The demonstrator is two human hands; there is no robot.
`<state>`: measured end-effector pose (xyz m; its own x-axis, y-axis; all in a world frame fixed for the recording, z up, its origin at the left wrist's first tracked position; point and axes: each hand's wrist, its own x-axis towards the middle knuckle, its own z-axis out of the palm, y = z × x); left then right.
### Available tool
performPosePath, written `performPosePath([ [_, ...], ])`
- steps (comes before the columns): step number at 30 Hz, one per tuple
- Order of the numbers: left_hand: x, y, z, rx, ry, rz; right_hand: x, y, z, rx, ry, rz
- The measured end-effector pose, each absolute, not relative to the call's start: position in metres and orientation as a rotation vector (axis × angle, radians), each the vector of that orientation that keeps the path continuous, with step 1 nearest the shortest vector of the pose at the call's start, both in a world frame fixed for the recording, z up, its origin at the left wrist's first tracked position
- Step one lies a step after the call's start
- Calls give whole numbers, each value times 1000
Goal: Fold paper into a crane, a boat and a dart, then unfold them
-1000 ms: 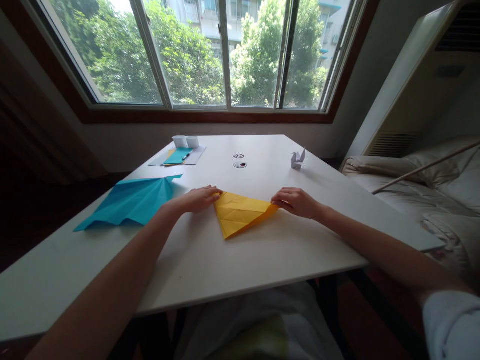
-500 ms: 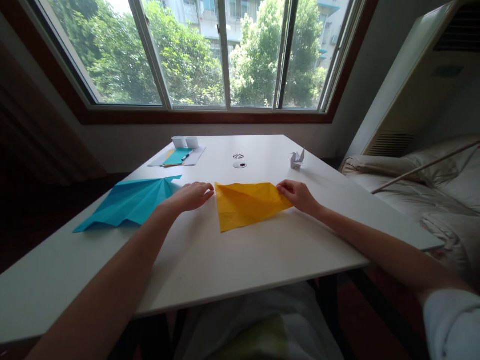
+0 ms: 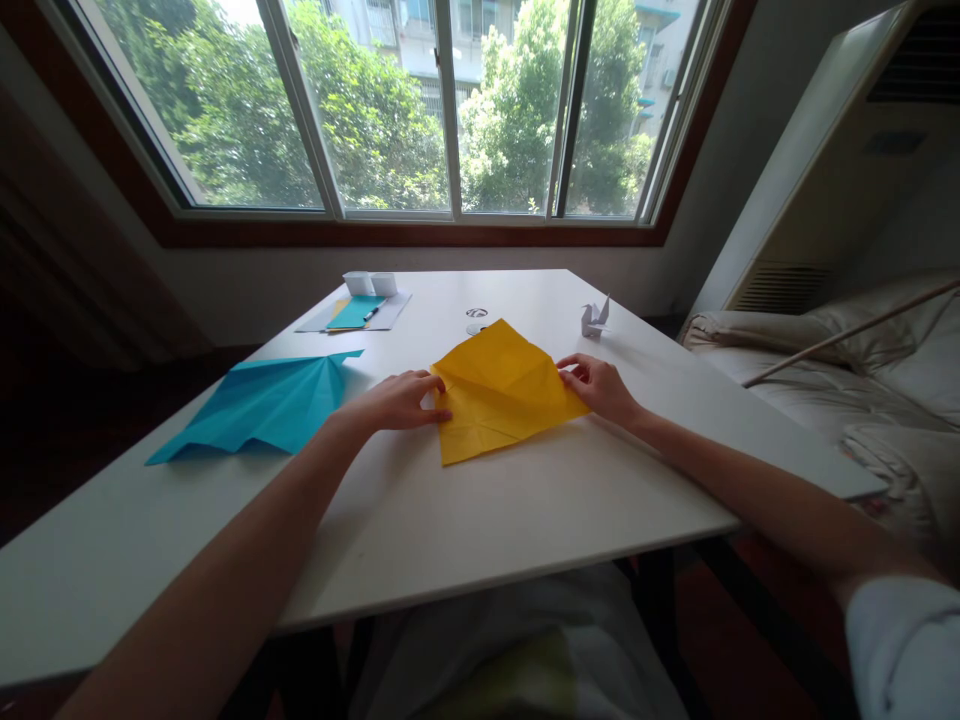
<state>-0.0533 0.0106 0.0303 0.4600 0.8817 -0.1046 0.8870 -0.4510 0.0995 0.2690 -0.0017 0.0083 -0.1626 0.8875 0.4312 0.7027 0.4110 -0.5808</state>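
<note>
A creased yellow sheet of paper (image 3: 502, 395) lies on the white table in front of me, one corner pointing away toward the window. My left hand (image 3: 409, 400) touches its left edge, thumb and fingers apart. At the right corner, my right hand (image 3: 596, 388) has the edge between thumb and fingers. To the left of my left hand spreads a folded blue sheet of paper (image 3: 251, 405), its creases raised off the table.
A white paper crane (image 3: 595, 318) stands at the back right. Back left are small white boxes (image 3: 369, 284), stacked papers (image 3: 352, 313) and a pen (image 3: 374, 310). The yellow sheet partly covers a round table fitting (image 3: 474, 328). A padded seat (image 3: 795, 370) is at right.
The yellow sheet has opened out, its far corner now reaching toward the window. My left hand has moved right onto the sheet's left edge. The right hand stays at the right corner.
</note>
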Motion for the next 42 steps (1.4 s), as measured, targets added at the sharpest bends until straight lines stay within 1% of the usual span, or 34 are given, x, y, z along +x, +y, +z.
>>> performPosePath([
  [8, -55, 13, 29, 2520, 1555, -60, 273, 2, 6, -1411, -1999, 148],
  [16, -53, 11, 28, 2538, 1570, -40, 274, 3, 3, -1321, -2096, -71],
  [21, -54, 13, 24, 2561, 1551, -27, 277, 7, -1, -1184, -2269, -193],
  [24, -57, 16, 21, 2548, 1519, -19, 280, 10, -3, -1099, -2458, -141],
  [28, -61, 19, 20, 2526, 1583, -44, 282, 10, 1, -904, -2668, 54],
  [34, -60, 19, 22, 2542, 1786, -87, 271, -6, 12, -673, -2732, 156],
  [42, -61, 18, 22, 2549, 1698, -105, 256, -21, 11, -614, -2760, 202],
])
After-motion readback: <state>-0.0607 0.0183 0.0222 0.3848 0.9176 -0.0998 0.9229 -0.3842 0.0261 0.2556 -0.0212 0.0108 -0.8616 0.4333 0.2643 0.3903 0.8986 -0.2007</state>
